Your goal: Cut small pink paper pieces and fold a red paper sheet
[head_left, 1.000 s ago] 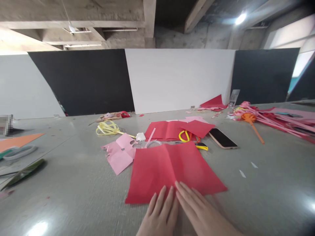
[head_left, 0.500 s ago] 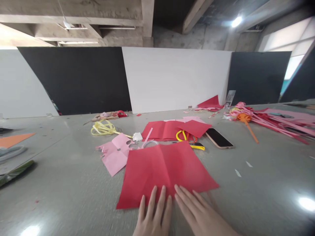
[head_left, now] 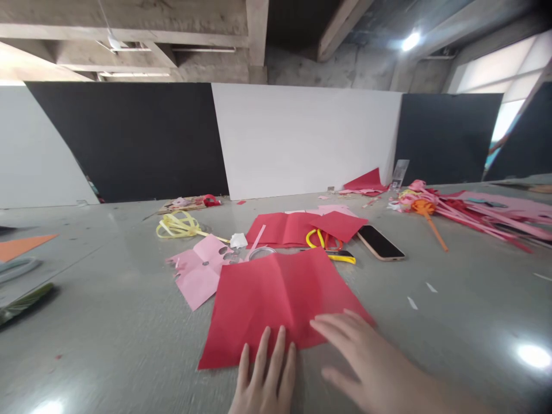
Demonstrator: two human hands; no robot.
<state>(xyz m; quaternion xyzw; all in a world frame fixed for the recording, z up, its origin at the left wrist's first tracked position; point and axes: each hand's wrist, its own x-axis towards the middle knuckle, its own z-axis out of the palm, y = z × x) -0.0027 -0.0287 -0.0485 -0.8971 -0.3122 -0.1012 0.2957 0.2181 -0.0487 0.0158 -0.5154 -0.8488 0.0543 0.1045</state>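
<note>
Seemingly a smoothing step: left hand (head_left: pixel 266 376) spread on creased red paper (head_left: pixel 254 299), right hand (head_left: pixel 370 359) loosely open; next calls for even pressure.

Qty: 2 hands (head_left: pixel 267 382) – 1 phone (head_left: pixel 381 242), 1 orange flwr (head_left: pixel 423 207), 1 holed pink pc (head_left: pixel 199 279).

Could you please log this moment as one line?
left hand: open, on red sheet | right hand: open, over its edge | phone: screen up

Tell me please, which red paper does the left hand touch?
The large front sheet: the left hand rests on it; other red papers lie farther back.
</note>
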